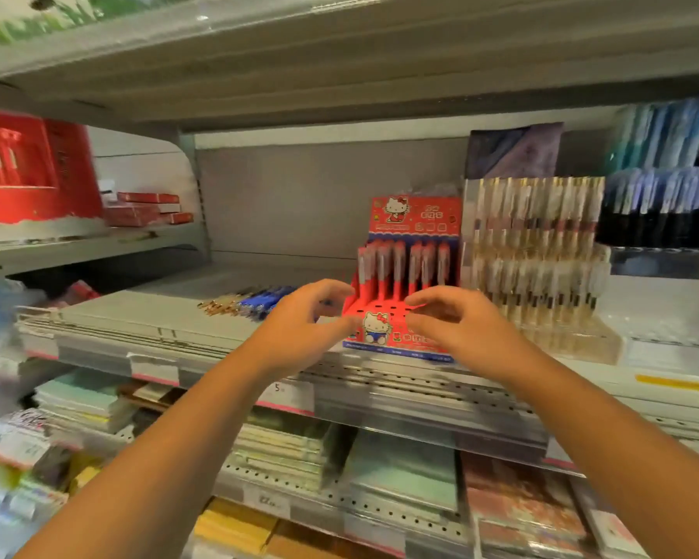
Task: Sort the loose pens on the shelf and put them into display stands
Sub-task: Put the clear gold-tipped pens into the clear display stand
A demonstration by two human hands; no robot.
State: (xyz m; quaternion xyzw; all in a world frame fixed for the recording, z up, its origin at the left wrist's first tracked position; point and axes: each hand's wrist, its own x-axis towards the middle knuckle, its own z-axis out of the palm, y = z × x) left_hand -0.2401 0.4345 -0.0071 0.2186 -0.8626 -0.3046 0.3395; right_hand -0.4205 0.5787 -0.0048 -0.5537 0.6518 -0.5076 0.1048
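Note:
A red cartoon-cat display stand (384, 316) sits near the front of the grey shelf (158, 312). Red-capped pens (404, 264) fill its back rows, while the front holes stand empty. My left hand (303, 320) holds the stand's left front corner, fingers curled over the side wall and thumb on the front. My right hand (461, 324) pinches the front right edge. Loose blue and gold pens (247, 302) lie in a bunch on the shelf just left of the stand, behind my left hand.
A clear stand of gold-trimmed pens (537, 252) is close on the right, with dark pens (662, 211) beyond it. Red boxes (25, 167) stand on the far-left shelf. Stacked notebooks (400, 470) fill the shelves below. Another shelf (340, 54) overhangs above.

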